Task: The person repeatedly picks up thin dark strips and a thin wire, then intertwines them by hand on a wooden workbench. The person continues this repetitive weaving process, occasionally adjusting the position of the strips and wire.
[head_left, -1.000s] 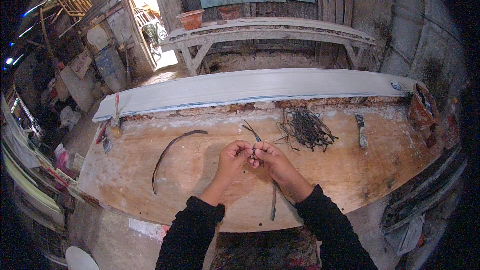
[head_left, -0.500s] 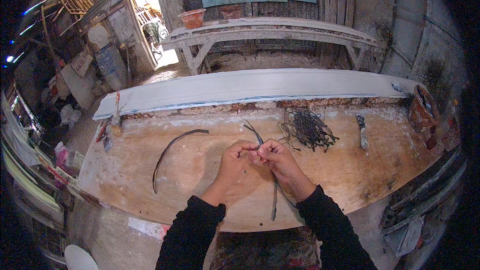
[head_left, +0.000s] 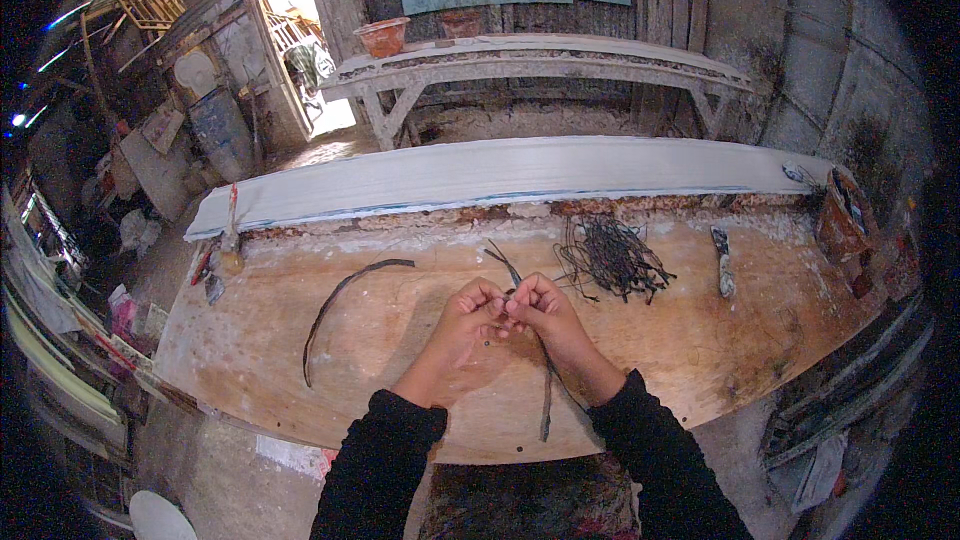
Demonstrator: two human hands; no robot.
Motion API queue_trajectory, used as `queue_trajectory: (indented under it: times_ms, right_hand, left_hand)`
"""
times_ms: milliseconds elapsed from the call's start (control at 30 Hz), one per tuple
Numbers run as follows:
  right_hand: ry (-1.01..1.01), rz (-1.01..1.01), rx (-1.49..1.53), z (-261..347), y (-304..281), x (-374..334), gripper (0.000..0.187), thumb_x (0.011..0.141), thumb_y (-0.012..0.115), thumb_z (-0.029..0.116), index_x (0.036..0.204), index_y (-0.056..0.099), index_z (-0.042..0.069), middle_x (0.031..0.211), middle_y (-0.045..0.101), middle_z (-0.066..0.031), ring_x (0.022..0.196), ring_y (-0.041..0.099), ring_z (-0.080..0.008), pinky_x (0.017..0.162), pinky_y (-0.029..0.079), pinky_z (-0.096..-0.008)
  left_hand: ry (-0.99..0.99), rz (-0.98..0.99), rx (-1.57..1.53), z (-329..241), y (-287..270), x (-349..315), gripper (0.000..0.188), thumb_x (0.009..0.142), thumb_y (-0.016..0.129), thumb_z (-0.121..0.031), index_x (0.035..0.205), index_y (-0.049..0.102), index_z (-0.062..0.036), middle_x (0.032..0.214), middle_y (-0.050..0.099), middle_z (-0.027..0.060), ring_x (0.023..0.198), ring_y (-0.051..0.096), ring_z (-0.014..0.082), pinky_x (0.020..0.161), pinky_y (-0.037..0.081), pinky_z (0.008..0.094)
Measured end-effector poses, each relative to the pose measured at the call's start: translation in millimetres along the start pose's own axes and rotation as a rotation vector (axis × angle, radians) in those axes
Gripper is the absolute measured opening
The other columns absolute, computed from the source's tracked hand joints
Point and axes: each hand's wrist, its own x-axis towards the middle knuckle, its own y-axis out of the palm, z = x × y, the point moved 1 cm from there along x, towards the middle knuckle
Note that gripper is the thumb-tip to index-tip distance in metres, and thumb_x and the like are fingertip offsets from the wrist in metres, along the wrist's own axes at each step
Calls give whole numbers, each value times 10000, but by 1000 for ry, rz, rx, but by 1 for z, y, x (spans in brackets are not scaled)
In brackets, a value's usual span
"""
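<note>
Over the middle of the wooden board (head_left: pixel 400 350), my left hand (head_left: pixel 470 315) and my right hand (head_left: pixel 545 315) meet fingertip to fingertip. Both are closed in a pinch; something small and dark shows between them, too little to name. Thin black strips (head_left: pixel 547 405) run beneath the hands, their far ends (head_left: pixel 498 256) sticking out beyond the fingers. Whether the fingers grip any of these strips is hidden. A curved black strip (head_left: pixel 325 315) lies to the left. Right of my hands is a tangled pile of short black strips (head_left: pixel 618 258).
A long white slab (head_left: pixel 500 168) spans the board's far side. A brush (head_left: pixel 231 235) leans at left; a whitened tool (head_left: pixel 722 262) lies at right near a reddish-brown container (head_left: pixel 845 215). Behind stands a bench (head_left: pixel 560 65) bearing an orange pot (head_left: pixel 383 37).
My fingertips have shifted slightly left, still pinched together. The strips and the pile keep their places on the board.
</note>
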Motion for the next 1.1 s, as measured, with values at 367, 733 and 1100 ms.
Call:
queue_trajectory:
  times_ms: [367, 733, 1100]
  right_hand:
    - [-114, -29, -48, -9, -3, 2, 176, 772, 540, 3, 755, 399, 108, 667, 444, 33, 602, 454, -53, 533, 347, -184]
    - [-92, -5, 34, 3, 9, -6, 140, 806, 558, 81, 800, 419, 99, 702, 481, 21, 625, 457, -65, 561, 367, -195]
    - [-106, 4, -49, 7, 18, -10, 151, 798, 485, -11, 794, 381, 99, 752, 464, 8, 685, 470, -69, 615, 377, -194]
  left_hand:
    - [18, -94, -39, -6, 2, 4, 69, 845, 506, -145, 864, 458, -99, 866, 589, 59, 672, 604, 170, 552, 478, 250]
    - [-21, 20, -206, 3, 8, 0, 160, 807, 568, -158, 903, 556, -30, 817, 595, 52, 707, 585, 146, 559, 475, 235]
    - [-66, -117, -55, -6, 7, 0, 81, 796, 582, -129, 807, 550, -56, 694, 552, -4, 544, 462, 56, 479, 382, 193]
